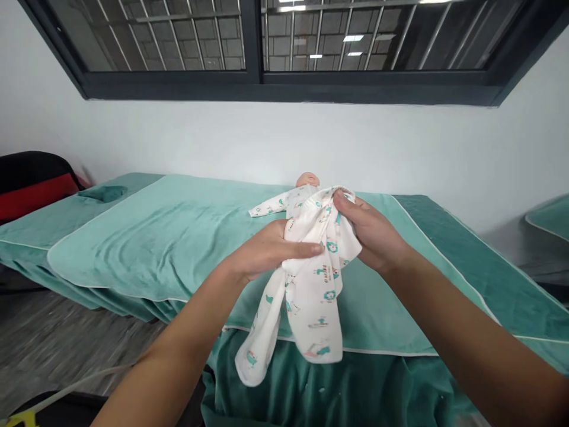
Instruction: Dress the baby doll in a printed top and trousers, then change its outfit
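Note:
White baby pants [313, 314] with a green and orange animal print hang in front of me, both legs dangling over the bed's near edge. My left hand [271, 246] grips them at the left side, its thumb lying across the front. At the upper right, my right hand [367, 228] pinches the gathered fabric near the top edge. Behind the pants lies a baby doll [307, 179], its head toward the wall. It wears a matching printed top [273, 204] with one sleeve stretched out to the left; the pants and my hands hide its lower body.
A light green sheet [146, 237] covers the bed, over a darker green cover [471, 243]. A black and red item [40, 190] stands at the far left. The wall with a barred window [262, 86] rises behind. Something yellow [20, 420] shows at lower left.

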`<state>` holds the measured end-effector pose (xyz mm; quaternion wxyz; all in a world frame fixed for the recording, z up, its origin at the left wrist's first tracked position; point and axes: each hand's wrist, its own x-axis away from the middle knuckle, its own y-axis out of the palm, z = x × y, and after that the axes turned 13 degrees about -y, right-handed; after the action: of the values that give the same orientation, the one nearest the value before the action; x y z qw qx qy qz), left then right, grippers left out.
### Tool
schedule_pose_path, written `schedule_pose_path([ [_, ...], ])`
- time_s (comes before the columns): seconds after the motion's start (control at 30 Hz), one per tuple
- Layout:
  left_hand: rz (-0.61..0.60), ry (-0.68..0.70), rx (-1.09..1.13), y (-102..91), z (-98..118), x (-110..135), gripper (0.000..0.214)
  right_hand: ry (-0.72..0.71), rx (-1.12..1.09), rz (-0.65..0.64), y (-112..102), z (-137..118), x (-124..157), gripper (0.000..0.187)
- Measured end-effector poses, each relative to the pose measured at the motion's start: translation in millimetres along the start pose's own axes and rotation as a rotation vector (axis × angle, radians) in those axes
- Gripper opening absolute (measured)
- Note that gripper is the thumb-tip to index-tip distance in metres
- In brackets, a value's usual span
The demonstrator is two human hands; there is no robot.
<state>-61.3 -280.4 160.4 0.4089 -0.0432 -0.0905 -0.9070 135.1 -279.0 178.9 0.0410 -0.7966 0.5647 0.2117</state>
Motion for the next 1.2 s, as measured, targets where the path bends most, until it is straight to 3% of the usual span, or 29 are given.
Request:
schedule_pose_path([
  [0.13,0.154,0.154,0.246,-1.0,-4,-10,0.046,0.078,-0.043,-0.036,2,1,10,0.057],
  [0.23,0.193,0.179,0.34,1.0,-5,-17,0.048,0.242,0.007,-0.245,1,4,17,0.059],
  [0.3,0.164,0.158,0.351,2.4,-7,-21,0.047,0.293,0.053,-0.312,1,7,21,0.052],
  [0.5,0.095,0.034,0.345,2.6,-21,-24,0.049,0.168,0.019,0.041,-1,20,21,0.04],
  [0.63,-0.109,-0.084,0.167,1.9,-28,-20,0.056,0.127,-0.087,0.178,-9,26,16,0.046],
  [0.7,-0.114,-0.11,0.155,1.5,-30,-20,0.055,0.112,-0.125,0.215,-12,28,14,0.048],
  [0.83,0.065,0.015,0.314,2.9,-32,-27,0.046,0.148,-0.137,0.157,-11,31,20,0.052],
  [1.0,0.124,0.123,0.389,9.1,-28,-32,0.041,0.249,-0.053,-0.194,-5,29,31,0.046],
  [1.07,0.145,0.11,0.387,10.0,-27,-31,0.041,0.233,-0.015,-0.268,-4,28,32,0.041],
  [1.2,0.151,0.02,0.378,4.5,-28,-27,0.047,0.132,0.027,-0.083,-4,27,28,0.039],
])
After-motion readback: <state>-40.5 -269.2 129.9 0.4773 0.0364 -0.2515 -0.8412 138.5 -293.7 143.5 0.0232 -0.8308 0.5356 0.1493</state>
